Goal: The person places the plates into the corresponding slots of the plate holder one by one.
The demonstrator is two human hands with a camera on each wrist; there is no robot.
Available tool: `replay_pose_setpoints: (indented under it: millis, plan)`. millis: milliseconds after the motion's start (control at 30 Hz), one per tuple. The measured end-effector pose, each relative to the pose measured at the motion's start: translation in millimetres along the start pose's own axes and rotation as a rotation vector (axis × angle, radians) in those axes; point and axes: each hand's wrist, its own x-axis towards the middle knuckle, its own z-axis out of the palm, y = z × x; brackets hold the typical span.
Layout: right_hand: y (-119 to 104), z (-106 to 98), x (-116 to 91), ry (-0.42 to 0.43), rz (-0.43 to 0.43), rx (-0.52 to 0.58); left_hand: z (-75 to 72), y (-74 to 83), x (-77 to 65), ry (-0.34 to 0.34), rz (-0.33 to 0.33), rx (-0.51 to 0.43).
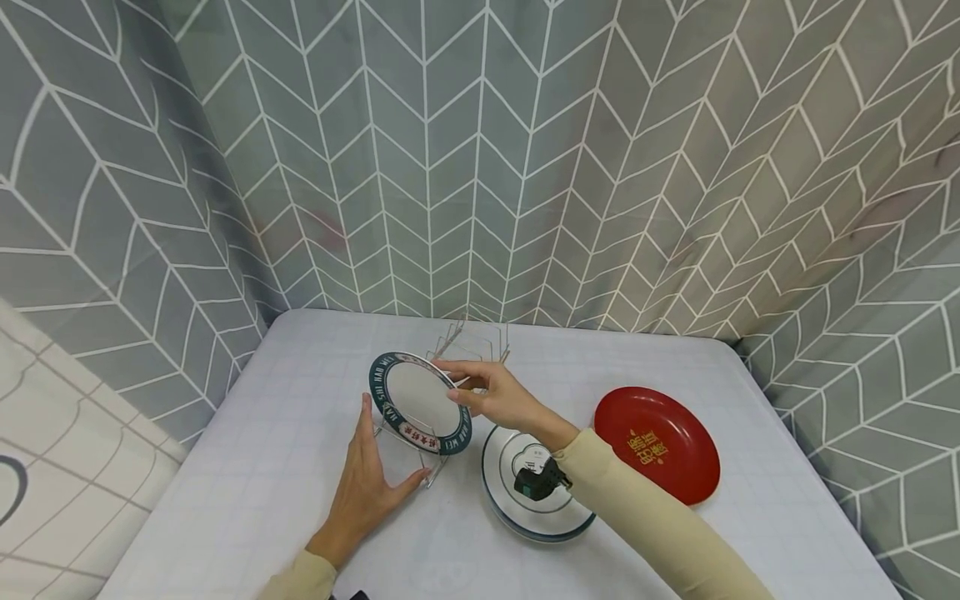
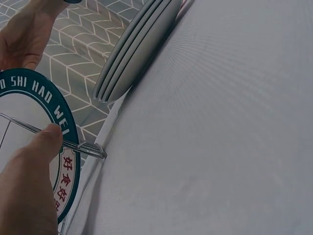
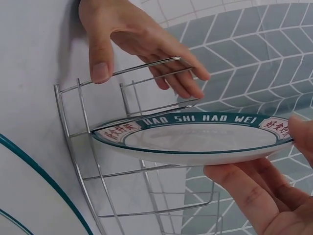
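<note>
My right hand (image 1: 491, 392) pinches the edge of a white plate (image 1: 423, 396) with a dark green lettered rim, thumb on one face and fingers on the other. The plate stands tilted in a wire dish rack (image 3: 100, 176); in the right wrist view its lower edge sits between the wires. My left hand (image 1: 367, 467) is at the rack's near left end, fingers extended and thumb spread apart. In the left wrist view that thumb (image 2: 49, 139) lies at the rack's wire, overlapping the plate rim.
Right of the rack is a stack of white plates (image 1: 502, 508) with dark rim lines, partly under my right forearm. Farther right lies a red oval tray (image 1: 678, 442) with gold characters. A patterned curtain (image 1: 480, 167) hangs behind the white-covered table (image 1: 300, 358).
</note>
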Motion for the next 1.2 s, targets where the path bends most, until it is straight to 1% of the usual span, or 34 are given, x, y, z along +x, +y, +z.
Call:
replay_pose_setpoints:
  millis: [67,333,433,533,633,767,867,967,1067,1200]
  plan:
    - [1,0,0,-0.002,0.002,0.003,0.6,-0.7,0.0,0.006,0.007,-0.004]
    - [6,1,2,-0.001,0.029,0.025,-0.4,-0.3,1.1,-0.014,-0.011,-0.006]
    - [7,-1,2,-0.019,0.029,0.030,-1.2,0.1,1.7,-0.026,-0.022,-0.009]
    - [4,-7,1,-0.042,0.015,0.023,-1.5,0.4,2.0,-0.028,-0.031,-0.011]
    - [-3,-20,-5,-0.026,-0.017,0.056,-0.7,0.5,1.6,-0.016,-0.023,-0.013]
    - [-10,-38,-26,0.018,-0.048,0.121,0.8,-0.2,-0.4,-0.003,-0.017,-0.006]
    - [-5,-46,-48,0.030,-0.040,0.126,0.9,-0.2,-1.7,0.000,-0.026,0.002]
    - [9,-51,-73,0.062,-0.021,0.122,0.7,0.3,-1.9,-0.003,-0.028,0.001]
    - [28,-56,-99,0.129,0.022,0.111,0.6,0.7,-0.9,-0.008,-0.022,-0.002]
    - [55,-62,-128,0.214,0.083,0.050,0.3,0.1,0.2,-0.012,-0.018,-0.006]
